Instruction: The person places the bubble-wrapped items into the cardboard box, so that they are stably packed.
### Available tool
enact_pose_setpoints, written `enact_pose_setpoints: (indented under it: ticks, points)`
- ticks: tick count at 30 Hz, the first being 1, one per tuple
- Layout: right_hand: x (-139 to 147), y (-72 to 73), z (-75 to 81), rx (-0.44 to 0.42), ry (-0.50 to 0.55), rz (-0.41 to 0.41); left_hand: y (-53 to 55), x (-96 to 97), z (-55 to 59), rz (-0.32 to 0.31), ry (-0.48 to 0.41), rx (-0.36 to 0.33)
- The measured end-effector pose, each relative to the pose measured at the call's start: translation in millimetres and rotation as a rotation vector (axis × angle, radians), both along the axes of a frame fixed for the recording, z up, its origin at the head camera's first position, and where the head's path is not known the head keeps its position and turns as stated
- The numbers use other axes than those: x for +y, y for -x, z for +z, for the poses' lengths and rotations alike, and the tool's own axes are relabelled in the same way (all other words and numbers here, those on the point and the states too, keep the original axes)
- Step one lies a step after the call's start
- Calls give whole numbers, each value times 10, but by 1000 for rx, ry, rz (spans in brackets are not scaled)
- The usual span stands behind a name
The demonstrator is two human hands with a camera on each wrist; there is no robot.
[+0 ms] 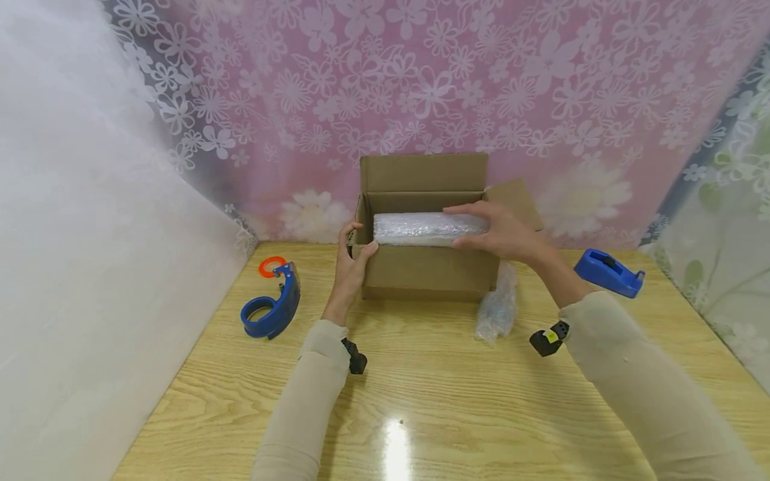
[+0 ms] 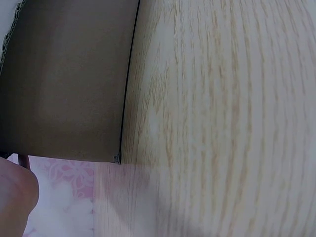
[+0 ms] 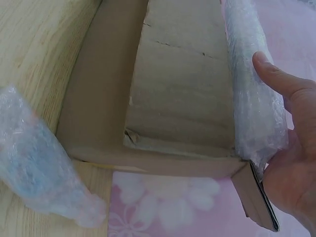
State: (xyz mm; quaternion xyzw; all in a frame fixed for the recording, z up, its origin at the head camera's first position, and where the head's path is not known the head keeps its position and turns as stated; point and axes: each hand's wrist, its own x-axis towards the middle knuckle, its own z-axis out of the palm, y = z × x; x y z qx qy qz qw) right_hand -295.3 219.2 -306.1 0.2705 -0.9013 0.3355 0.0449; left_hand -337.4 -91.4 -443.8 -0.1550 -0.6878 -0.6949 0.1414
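Note:
An open cardboard box [image 1: 430, 274] stands in the middle of the table, its back flap upright. My left hand [image 1: 353, 264] grips the box's left front corner, with the thumb at the front rim and the fingers by the left wall. A long bubble-wrapped package [image 1: 415, 229] lies across the box's opening. Around its right end my right hand [image 1: 502, 230] holds it, thumb on the front side and fingers over the top. In the right wrist view the wrapped package [image 3: 254, 89] sits beside the folded-out front flap [image 3: 182, 74]. What lies inside the wrap cannot be made out.
A smaller bubble-wrapped item [image 1: 498, 307] lies by the box's right front corner. To the left are a blue tape gun [image 1: 283, 307] and an orange-red ring [image 1: 269, 266]. A blue tape dispenser [image 1: 609, 272] stands at the right. Flowered cloth [image 1: 421, 100] hangs behind the table.

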Motion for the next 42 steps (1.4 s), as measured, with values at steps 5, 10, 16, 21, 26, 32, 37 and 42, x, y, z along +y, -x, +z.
enact_pose_setpoints:
  ticks: [5,10,16,21,26,32,37,42]
  points:
    - [-79,13,-19,-11,-11,-2,-3,7,2,5,-3,-11]
    - [-134,54,-47,-19,-3,-16,-2,7,5,6,-8,-29]
    - [-198,124,-89,-19,-11,-24,0,-1,18,1,-25,-33]
    - [-251,172,-153,-28,-14,-17,5,-4,12,-5,-33,-29]
    - [-267,208,-218,-42,-12,-10,4,1,10,-5,-19,-33]
    - [-282,206,-223,-38,-24,-44,19,-2,15,-5,-12,-14]
    - [-323,220,-238,-46,-26,-89,43,-9,14,-18,-10,-14]
    - [-377,247,-286,-25,-50,-108,20,-13,-7,-23,-14,-22]
